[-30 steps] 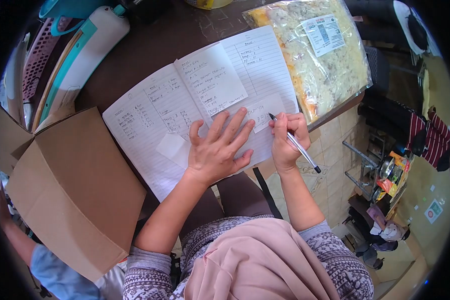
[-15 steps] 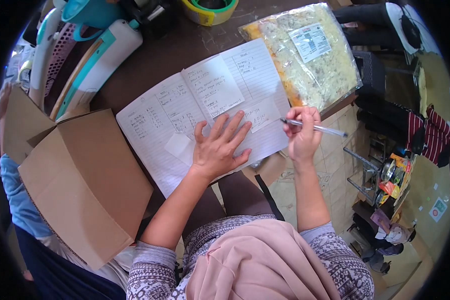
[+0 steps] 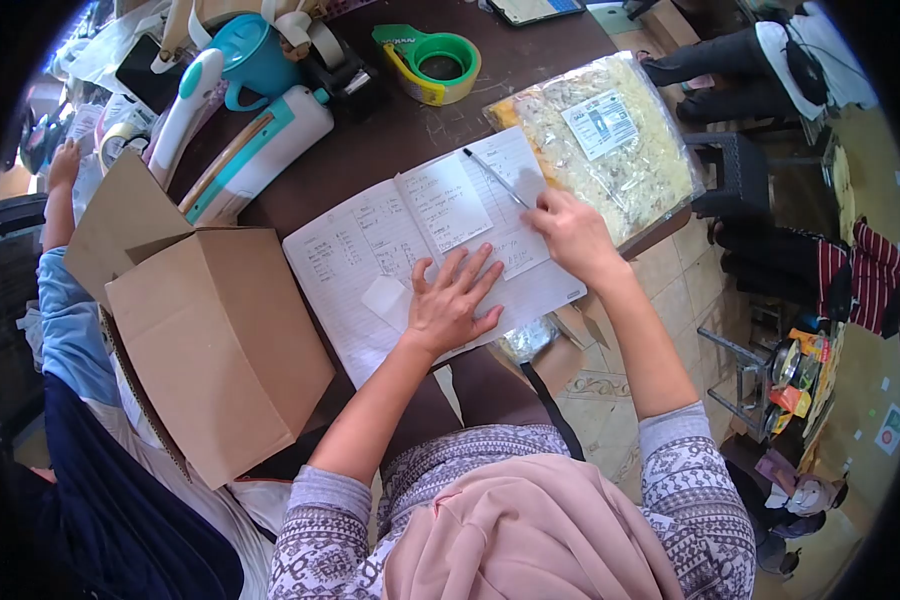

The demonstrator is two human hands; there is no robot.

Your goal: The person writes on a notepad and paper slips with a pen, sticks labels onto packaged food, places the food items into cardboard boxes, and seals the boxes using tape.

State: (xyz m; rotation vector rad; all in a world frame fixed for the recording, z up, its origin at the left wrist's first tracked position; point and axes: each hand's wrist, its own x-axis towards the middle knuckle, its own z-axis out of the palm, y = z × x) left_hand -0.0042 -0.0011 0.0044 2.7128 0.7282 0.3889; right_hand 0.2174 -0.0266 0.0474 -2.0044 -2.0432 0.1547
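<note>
Pen (image 3: 495, 178) now at curled right hand (image 3: 573, 234)

passage: tabletop (image 3: 365, 153) between tape roll (image 3: 444, 94) and notebook (image 3: 342, 305) | left: cardboard box (image 3: 215, 345) | right: plastic-wrapped package (image 3: 625, 180)

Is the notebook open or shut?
Open. The notebook lies spread out, with handwriting showing on its left and right pages, and the left hand rests spread on top.
</note>
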